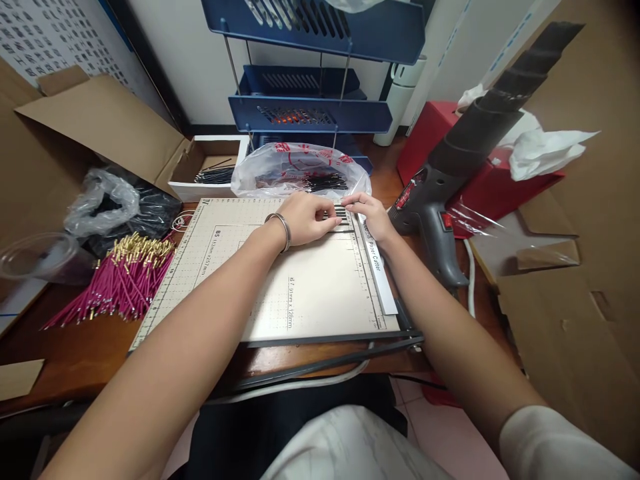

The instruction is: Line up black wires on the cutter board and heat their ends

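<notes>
Both hands are over the far right part of a cream paper cutter board [320, 287]. My left hand [307, 219], with a metal bracelet at the wrist, has its thumb and fingers closed at several short black strips [341, 215] lying on the board. Just right of it, my right hand [369, 215] has its fingertips pressed together at the strips' far end, near the cutter's white metal guide [379, 270]. The two hands' fingertips are close to each other. Exactly what each pinch holds is too small to tell.
Magenta tubes with gold ends [131, 277] are piled at the left. A plastic bag [300, 170] and white box [183, 190] with black strips stand behind the board. A grey heat gun [440, 193] and red tissue box [525, 193] are at the right. Blue shelves [310, 113] stand behind.
</notes>
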Demonstrator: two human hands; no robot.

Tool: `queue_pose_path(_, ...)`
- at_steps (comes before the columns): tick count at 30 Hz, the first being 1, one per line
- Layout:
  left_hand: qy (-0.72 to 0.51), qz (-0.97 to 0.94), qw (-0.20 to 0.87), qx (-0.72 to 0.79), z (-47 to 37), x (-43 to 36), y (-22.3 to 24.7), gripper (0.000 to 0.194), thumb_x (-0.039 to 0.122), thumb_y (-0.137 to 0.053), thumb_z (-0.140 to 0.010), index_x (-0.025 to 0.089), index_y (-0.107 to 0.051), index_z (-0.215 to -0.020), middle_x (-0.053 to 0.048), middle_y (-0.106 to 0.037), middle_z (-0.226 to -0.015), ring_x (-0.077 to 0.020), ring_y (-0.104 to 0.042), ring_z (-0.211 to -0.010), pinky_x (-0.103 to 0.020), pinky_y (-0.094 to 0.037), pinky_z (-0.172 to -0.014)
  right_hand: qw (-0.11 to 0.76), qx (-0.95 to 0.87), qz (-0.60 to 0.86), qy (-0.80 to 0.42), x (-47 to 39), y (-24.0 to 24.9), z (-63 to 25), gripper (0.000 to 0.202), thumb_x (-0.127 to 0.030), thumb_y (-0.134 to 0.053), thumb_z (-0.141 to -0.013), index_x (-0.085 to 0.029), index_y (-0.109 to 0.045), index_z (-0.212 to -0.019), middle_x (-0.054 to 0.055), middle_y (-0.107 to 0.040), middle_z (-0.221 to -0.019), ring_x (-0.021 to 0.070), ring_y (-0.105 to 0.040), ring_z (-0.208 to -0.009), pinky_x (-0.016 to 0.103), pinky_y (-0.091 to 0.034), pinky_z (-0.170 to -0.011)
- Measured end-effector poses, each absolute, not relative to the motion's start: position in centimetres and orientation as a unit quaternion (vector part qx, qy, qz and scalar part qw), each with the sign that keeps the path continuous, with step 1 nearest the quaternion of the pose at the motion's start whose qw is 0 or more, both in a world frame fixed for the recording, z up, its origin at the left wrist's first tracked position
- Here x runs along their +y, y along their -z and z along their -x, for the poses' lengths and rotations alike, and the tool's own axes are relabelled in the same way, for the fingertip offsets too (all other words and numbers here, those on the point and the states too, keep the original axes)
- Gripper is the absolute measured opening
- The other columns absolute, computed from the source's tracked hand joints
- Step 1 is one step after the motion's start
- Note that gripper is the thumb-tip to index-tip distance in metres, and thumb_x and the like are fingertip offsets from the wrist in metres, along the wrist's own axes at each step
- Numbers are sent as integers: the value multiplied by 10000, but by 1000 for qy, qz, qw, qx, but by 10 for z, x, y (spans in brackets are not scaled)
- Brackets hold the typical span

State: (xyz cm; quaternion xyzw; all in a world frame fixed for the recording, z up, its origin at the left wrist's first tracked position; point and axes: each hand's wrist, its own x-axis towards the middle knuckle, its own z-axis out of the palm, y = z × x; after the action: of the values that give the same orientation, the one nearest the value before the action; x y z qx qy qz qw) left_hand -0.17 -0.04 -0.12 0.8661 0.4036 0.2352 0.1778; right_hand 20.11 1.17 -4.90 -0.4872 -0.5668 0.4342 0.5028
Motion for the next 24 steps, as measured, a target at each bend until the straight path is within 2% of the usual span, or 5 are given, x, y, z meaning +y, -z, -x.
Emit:
queue_pose_path(18, -236, -866, 185, 400, 3, 0, 2, 243, 372, -672, -866, 180, -777, -759, 2, -638, -594, -140, -507, -595, -300, -341, -645, 507, -569, 479, -435, 7, 47, -200, 226, -346, -699, -624, -218, -729, -808, 34, -722, -988, 271, -618, -1113, 442, -416, -1144)
queue_pose_path(24, -237, -865, 190, 399, 3, 0, 2, 250, 383, -667, -872, 186, -775, -762, 3, -640, -593, -140, -508, -588, -299, -344, -640, 488, -573, 454, -476, 3, 46, -203, 319, -386, -725, -651, -227, -751, -927, 18, -731, -1023, 272, -626, -1128, 460, -408, -1160)
